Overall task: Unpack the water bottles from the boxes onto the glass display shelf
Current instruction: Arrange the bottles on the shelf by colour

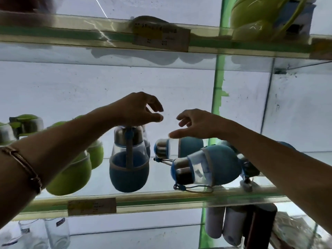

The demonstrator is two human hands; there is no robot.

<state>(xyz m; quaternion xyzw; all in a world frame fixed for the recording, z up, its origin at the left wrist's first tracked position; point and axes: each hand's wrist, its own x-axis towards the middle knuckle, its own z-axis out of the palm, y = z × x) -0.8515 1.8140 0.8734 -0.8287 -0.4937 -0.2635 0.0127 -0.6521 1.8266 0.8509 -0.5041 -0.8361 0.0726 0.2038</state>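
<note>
On the middle glass shelf (161,199) a blue water bottle (129,169) with a steel cap and a strap stands upright. My left hand (142,110) is right above its cap, fingers loosely curled with nothing between them; whether the palm touches the cap I cannot tell. Right of it, a second blue bottle (206,168) lies on its side near the front edge, cap toward me. A third blue bottle (167,148) lies behind it. My right hand (195,125) hovers open over the lying bottles, fingers spread, touching none. No boxes are in view.
Several green bottles (71,173) stand at the left of the same shelf. The upper glass shelf (107,35) carries a yellow-green bottle (260,18) and a price label. Below are clear glass cups (57,230) and white cylinders (224,225). A green upright divides the back wall.
</note>
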